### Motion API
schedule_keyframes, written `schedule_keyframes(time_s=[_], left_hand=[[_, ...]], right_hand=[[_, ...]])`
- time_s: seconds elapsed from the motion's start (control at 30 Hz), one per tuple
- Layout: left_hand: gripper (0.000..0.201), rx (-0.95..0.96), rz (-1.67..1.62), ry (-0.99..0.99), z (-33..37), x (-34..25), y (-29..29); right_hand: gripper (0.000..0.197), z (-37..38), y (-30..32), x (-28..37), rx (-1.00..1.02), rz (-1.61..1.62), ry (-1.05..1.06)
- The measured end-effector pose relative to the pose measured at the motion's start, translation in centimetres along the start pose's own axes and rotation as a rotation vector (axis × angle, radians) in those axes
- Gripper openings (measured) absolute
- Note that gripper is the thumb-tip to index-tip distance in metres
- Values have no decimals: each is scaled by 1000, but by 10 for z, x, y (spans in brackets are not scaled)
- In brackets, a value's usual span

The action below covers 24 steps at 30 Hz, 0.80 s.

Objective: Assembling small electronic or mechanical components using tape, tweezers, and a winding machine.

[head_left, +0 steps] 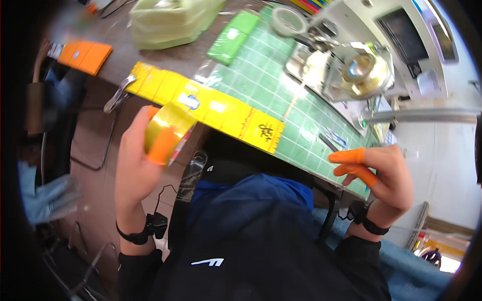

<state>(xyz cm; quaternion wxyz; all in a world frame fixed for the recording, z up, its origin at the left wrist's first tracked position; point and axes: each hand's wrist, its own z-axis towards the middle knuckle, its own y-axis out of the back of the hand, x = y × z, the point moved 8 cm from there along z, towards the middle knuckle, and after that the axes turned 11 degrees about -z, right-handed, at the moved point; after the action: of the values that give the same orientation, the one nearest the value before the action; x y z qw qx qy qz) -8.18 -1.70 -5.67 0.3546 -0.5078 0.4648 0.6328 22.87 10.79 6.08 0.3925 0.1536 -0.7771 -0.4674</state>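
My left hand point(135, 163), with orange finger cots on it, is closed round a roll of yellow tape point(168, 123). It holds the roll off the table, in front of the near edge. Close beyond lies a long yellow strip point(208, 108) with handwriting at its right end, along the table's near edge. A metal clamp point(119, 94) touches the strip's left end. My right hand point(384, 173) hovers by the right part of the table edge, also in orange finger cots. Its fingers are partly bent and apart, with nothing visible between them.
On the green gridded mat point(251, 80) lie a green packet point(233, 37) and a round tub point(288, 21). A machine with a brass-coloured round part point(364, 75) stands back right. A bagged pale green bundle point(173, 22) and orange packets point(85, 56) sit to the left.
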Motion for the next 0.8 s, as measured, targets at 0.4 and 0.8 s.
schedule_keyframes(time_s=[0.4, 0.8], left_hand=[[52, 102, -66, 72, 38, 7, 10], [28, 318, 98, 49, 93, -21, -29]], right_hand=[[23, -69, -22, -137, -244, -186, -536], [25, -27, -66, -169, -104, -89, -570]])
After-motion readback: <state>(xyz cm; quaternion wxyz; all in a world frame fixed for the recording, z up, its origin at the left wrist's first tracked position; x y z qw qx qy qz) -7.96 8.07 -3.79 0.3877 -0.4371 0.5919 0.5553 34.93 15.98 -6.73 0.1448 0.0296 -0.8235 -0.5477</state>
